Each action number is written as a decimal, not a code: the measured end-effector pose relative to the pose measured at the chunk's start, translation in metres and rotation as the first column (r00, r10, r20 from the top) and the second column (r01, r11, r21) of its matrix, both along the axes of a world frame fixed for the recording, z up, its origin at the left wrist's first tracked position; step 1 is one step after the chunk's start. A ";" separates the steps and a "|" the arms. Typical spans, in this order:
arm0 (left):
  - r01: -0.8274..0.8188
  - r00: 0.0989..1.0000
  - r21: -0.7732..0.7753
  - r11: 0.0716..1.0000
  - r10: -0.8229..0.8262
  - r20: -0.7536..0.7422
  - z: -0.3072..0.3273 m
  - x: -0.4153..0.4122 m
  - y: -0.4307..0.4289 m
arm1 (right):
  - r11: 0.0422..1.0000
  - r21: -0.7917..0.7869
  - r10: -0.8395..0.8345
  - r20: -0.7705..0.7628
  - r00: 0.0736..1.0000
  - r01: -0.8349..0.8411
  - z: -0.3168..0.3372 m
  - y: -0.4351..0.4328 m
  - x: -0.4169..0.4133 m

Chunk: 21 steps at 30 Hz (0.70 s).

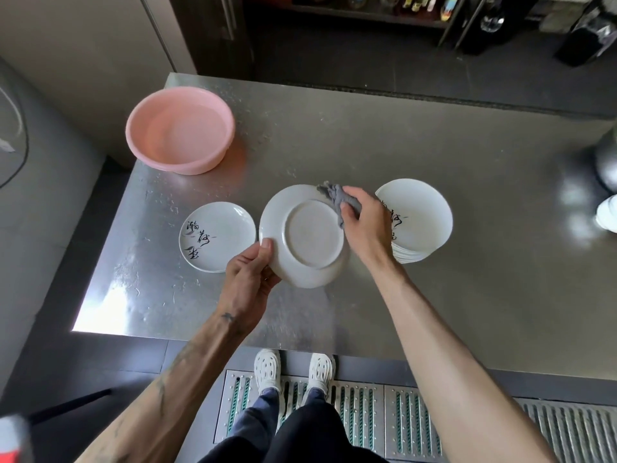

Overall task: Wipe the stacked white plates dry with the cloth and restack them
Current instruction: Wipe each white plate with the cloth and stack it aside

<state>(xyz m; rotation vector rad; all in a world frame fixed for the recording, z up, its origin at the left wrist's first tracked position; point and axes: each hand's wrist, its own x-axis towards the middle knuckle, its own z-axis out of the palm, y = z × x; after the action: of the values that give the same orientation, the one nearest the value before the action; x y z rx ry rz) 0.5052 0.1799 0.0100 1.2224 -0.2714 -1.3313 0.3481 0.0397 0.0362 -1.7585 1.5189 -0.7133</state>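
My left hand (252, 272) grips the lower left rim of a white plate (303, 235), held above the steel table with its underside facing me. My right hand (365, 225) holds a bunched grey cloth (337, 198) against the plate's upper right rim. To the right stands a stack of white plates (420, 218) with black calligraphy on the top one, partly hidden by my right hand. One white plate with black calligraphy (217, 235) lies face up on the left.
A pink plastic basin (180, 128) sits at the back left of the steel table (467, 279). A rounded metal object (607, 162) and a white item are at the right edge. My feet stand on a floor grating below the table's front edge.
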 end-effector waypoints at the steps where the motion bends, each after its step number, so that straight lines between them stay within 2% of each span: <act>1: 0.014 1.000 0.002 1.000 -0.014 0.017 -0.001 0.000 0.000 | 0.999 -0.021 0.031 -0.016 0.999 -0.031 0.003 -0.002 0.008; 6: 0.079 0.993 -0.005 0.997 -0.078 0.093 -0.002 0.004 -0.003 | 0.937 -0.157 0.302 -0.087 0.949 -0.312 0.015 0.009 0.047; 8: 0.095 0.989 -0.019 0.995 -0.092 0.116 0.000 0.006 -0.004 | 0.917 -0.172 0.351 -0.084 0.933 -0.360 0.017 0.010 0.052; 12: 0.112 0.978 -0.043 0.993 -0.103 0.183 0.004 0.010 -0.007 | 0.981 -0.098 0.162 -0.079 0.984 -0.169 0.011 -0.008 0.040; 16: 0.146 0.941 -0.039 0.989 -0.126 0.315 0.008 0.014 -0.012 | 0.992 0.125 0.004 -0.139 0.990 0.013 0.000 -0.023 0.016; 19: 0.256 0.827 -0.054 0.965 -0.190 0.530 0.010 0.012 -0.017 | 0.933 0.335 -0.123 -0.050 0.991 0.133 -0.002 -0.032 0.000; 21: 0.345 0.679 -0.051 0.937 -0.211 0.703 0.014 0.011 -0.024 | 0.869 0.477 -0.179 0.061 0.982 0.129 0.004 -0.038 -0.009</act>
<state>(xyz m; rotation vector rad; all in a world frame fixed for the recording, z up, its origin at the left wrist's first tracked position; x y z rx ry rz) 0.5161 0.1564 0.0240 1.5265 -1.1410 -1.0086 0.3386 0.0018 0.0400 -1.2270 1.6104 -0.4482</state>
